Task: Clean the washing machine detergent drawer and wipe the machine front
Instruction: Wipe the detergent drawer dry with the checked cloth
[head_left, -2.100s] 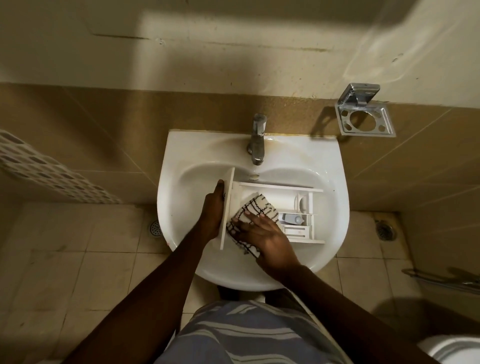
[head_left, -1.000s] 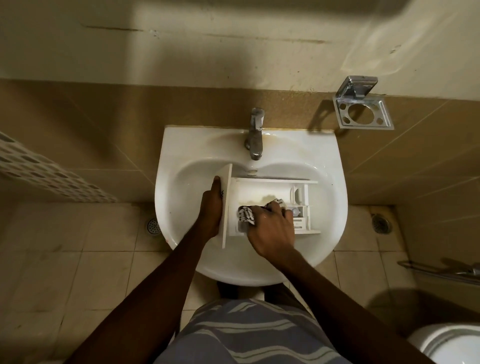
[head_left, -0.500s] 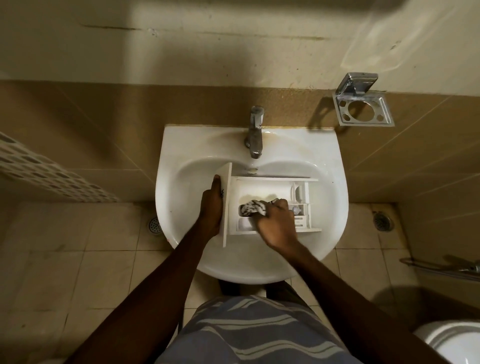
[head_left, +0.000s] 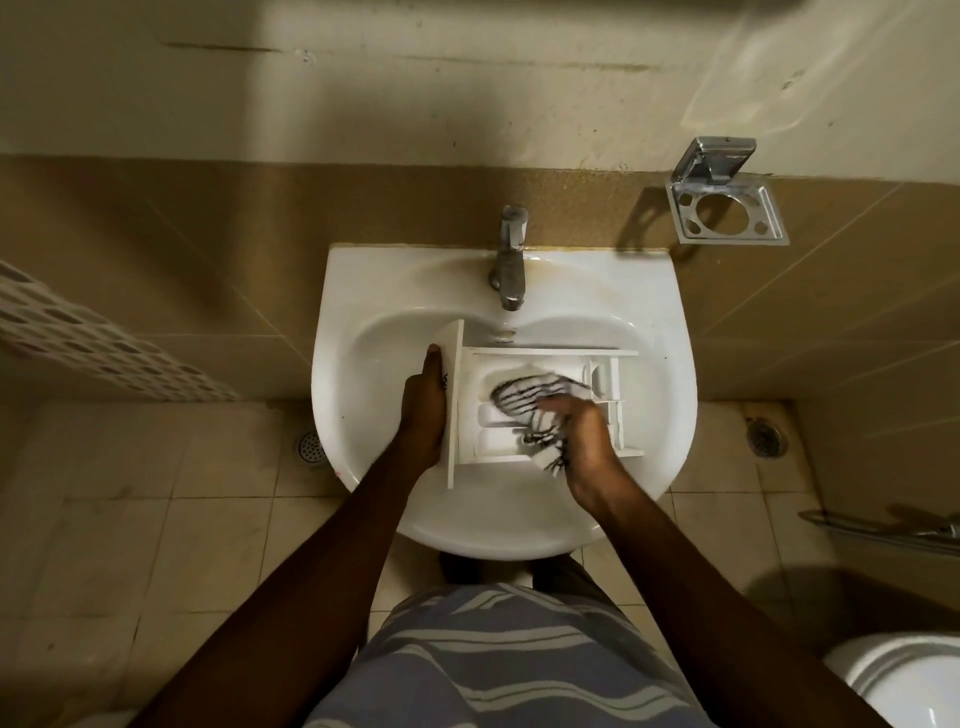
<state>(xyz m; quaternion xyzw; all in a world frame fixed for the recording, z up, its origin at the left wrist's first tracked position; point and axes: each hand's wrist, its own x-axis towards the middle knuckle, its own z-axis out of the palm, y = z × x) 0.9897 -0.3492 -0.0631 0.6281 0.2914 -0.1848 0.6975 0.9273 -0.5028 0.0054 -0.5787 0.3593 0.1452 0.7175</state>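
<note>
- Your detergent drawer (head_left: 550, 353) lies in the basin of the white sink (head_left: 652, 312), with its front panel on the left
- Your left hand (head_left: 423, 410) clasps that front panel, thumb up along its face
- Your right hand (head_left: 584, 436) clutches the striped cloth (head_left: 530, 394) inside the drawer; its fingers are blurred
- The tap (head_left: 510, 265) juts over the basin just behind the drawer
- A chrome holder (head_left: 727, 210) hangs on the wall to the right, a toilet (head_left: 904, 686) sits at lower right, and a floor drain (head_left: 310, 447) is left of the sink

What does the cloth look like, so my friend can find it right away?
Find the white sink under the tap; a white detergent drawer lies in its basin. The cloth is inside that drawer, gripped by the right hand. Its black-on-white stripes stand out from the plain white plastic around it.
</note>
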